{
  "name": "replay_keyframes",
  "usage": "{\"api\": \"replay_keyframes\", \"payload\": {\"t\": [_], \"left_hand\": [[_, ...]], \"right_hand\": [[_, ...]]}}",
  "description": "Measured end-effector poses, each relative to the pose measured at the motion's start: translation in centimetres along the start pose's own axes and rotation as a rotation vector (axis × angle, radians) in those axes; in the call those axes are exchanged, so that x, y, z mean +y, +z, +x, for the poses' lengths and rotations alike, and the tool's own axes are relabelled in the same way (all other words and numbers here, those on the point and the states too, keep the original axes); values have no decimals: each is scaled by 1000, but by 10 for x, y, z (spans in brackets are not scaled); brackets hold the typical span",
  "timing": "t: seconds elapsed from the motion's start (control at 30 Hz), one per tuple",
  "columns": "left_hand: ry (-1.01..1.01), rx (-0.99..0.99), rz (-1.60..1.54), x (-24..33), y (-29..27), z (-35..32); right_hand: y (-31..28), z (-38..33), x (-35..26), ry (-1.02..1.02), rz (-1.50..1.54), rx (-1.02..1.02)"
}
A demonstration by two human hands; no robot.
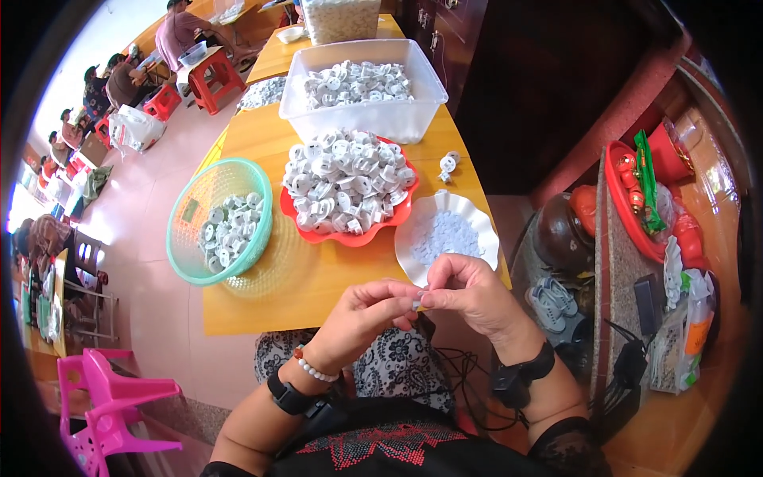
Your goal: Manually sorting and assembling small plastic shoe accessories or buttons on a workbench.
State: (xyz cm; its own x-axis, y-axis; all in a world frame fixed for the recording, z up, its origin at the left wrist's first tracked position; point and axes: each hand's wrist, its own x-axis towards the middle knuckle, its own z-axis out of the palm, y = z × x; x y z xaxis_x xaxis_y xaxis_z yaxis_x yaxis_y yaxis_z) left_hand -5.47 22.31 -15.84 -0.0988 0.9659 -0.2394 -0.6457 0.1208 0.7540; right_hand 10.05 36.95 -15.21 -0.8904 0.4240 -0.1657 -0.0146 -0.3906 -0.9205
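My left hand (372, 308) and my right hand (470, 296) meet over the table's front edge, fingertips close together. The left pinches a small pale grey plastic piece (416, 304). My right thumb and forefinger are closed at the same spot; whatever sits between them is too small to make out. Just beyond my right hand stands a white wavy-rimmed bowl (487, 248) of small pale blue discs (447, 237). A red scalloped bowl (350, 238) is heaped with white round plastic parts (346, 179). To its left, a tilted mint-green mesh basket (176, 253) holds more such parts.
A translucent bin (358, 126) of white parts stands farther back on the wooden table (254, 306). A few loose parts (449, 164) lie near the right edge. A pink stool (111, 397) is at left, a cluttered ledge (608, 318) at right. Several people sit far left.
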Motion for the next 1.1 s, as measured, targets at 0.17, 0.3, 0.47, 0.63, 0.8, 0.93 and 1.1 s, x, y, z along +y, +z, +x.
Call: {"api": "replay_keyframes", "payload": {"t": [0.17, 0.3, 0.47, 0.63, 0.8, 0.93, 1.1], "left_hand": [[31, 9, 183, 0, -2, 1], [40, 76, 332, 2, 0, 0], [206, 139, 645, -2, -2, 4], [113, 98, 641, 0, -5, 5], [-10, -38, 163, 11, -3, -5], [82, -97, 76, 14, -3, -7], [101, -167, 115, 15, -12, -11]], "right_hand": [[1, -2, 1, 12, -41, -21], [8, -8, -10, -51, -255, -13], [18, -9, -22, -544, -1098, 62], [27, -15, -28, -475, -1175, 69], [25, -18, -33, -313, -794, 231], [24, -20, -31, -166, -406, 163], [29, -16, -25, -271, -401, 47]]}}
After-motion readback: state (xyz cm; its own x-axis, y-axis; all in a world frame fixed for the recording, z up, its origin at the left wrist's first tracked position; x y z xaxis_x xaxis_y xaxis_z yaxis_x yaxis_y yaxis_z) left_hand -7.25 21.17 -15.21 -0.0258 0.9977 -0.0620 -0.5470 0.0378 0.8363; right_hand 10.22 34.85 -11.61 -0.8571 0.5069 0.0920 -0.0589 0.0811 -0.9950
